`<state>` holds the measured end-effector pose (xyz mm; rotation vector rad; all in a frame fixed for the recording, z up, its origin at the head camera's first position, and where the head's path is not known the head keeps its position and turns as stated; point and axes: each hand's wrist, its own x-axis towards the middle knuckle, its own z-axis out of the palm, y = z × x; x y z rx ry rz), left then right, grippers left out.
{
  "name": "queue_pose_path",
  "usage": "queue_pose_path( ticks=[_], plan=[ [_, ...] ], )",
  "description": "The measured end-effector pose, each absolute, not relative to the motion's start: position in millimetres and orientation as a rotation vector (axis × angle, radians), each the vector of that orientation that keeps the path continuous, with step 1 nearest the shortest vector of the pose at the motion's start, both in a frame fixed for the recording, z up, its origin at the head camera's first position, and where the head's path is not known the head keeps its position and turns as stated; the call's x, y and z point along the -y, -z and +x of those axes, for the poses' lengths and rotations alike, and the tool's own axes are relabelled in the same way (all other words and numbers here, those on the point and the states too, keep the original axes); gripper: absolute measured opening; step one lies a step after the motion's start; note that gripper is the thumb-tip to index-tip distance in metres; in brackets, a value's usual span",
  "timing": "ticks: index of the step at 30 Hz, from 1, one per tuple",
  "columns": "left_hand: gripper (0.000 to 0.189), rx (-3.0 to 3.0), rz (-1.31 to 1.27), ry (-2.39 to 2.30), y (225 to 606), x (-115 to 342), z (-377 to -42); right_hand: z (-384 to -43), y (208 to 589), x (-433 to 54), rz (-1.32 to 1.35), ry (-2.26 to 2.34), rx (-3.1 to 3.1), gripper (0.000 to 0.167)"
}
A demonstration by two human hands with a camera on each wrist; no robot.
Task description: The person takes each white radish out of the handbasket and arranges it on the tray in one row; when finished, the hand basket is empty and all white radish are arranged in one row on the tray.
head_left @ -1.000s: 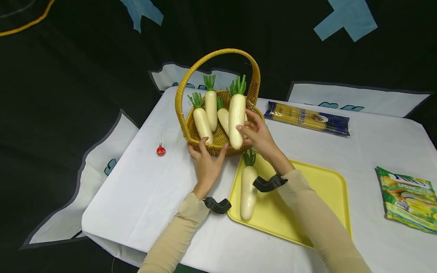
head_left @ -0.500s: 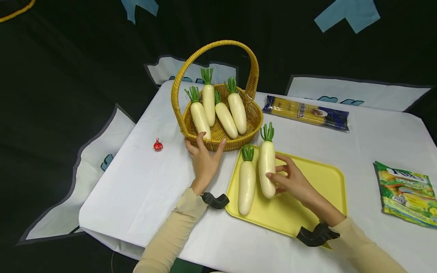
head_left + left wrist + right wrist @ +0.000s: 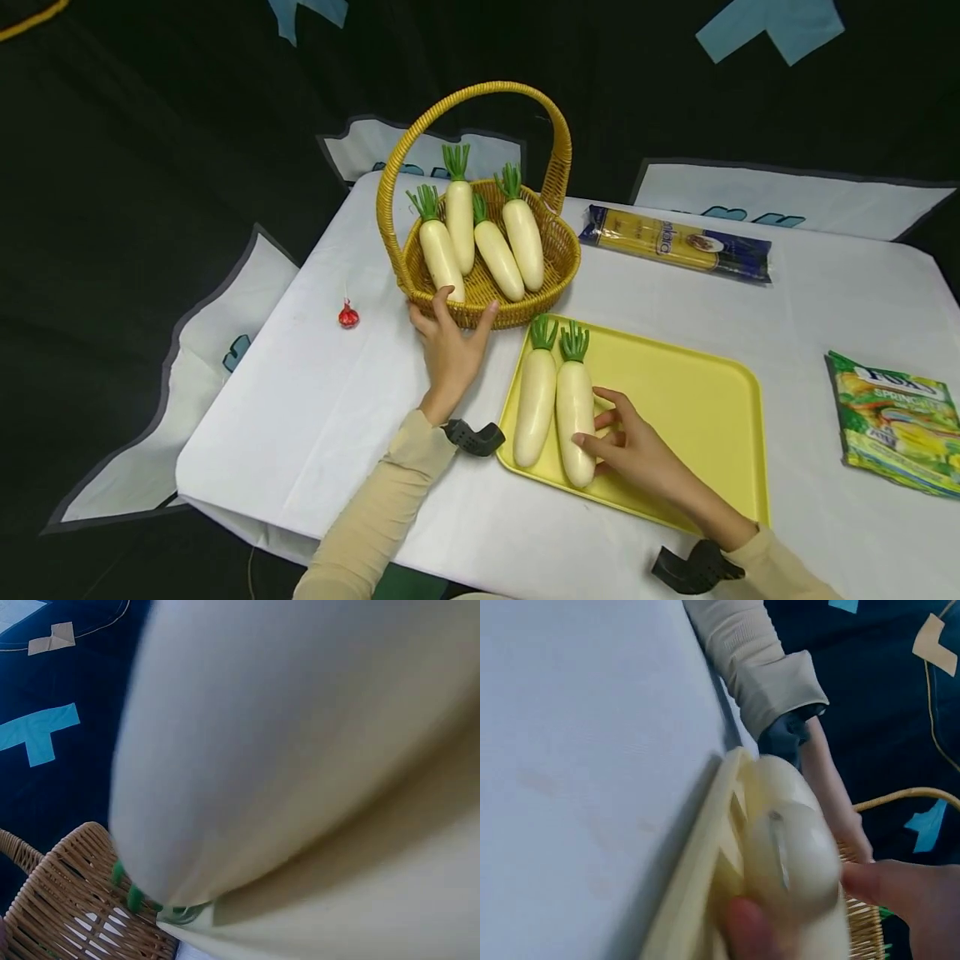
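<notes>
On the left side of the yellow tray (image 3: pixel 675 400), two white radishes with green tops lie side by side. My right hand (image 3: pixel 637 450) holds the right-hand white radish (image 3: pixel 574 408), its thumb on top; the right wrist view shows that radish's tip (image 3: pixel 799 847) close up. The other white radish (image 3: pixel 535 408) lies just left of it. At the front rim of the wicker basket (image 3: pixel 517 315) my left hand (image 3: pixel 452 350) grips the edge, with the index finger over the rim. Inside the basket are several more white radishes (image 3: pixel 498 258). A large pale shape blocks most of the left wrist view.
A spaghetti pack (image 3: pixel 675 243) lies behind the tray. To the right is a green candy bag (image 3: pixel 896 421). A small red wrapped sweet (image 3: pixel 348 315) sits left of the basket on the white tablecloth (image 3: pixel 300 417). The basket's tall handle (image 3: pixel 498 87) arches above it.
The right hand has carried a white radish from over the basket down to the right and onto the tray, beside the other one. My left hand has stayed on the basket rim.
</notes>
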<state>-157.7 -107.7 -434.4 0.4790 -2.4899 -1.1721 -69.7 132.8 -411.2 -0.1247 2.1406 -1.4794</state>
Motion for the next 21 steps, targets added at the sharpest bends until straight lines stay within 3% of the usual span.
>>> queue_pose_path(
  ticks=[6,21],
  plan=[
    [0.073,2.490,0.484,1.190,432.5,106.6,-157.6,-70.3,406.5,-135.6,-0.319,1.418,-2.230,0.054],
    [0.074,2.496,0.487,1.185,433.2,107.8,-157.3,-74.0,405.5,-136.5,-0.453,1.454,-2.245,0.031]
  ],
)
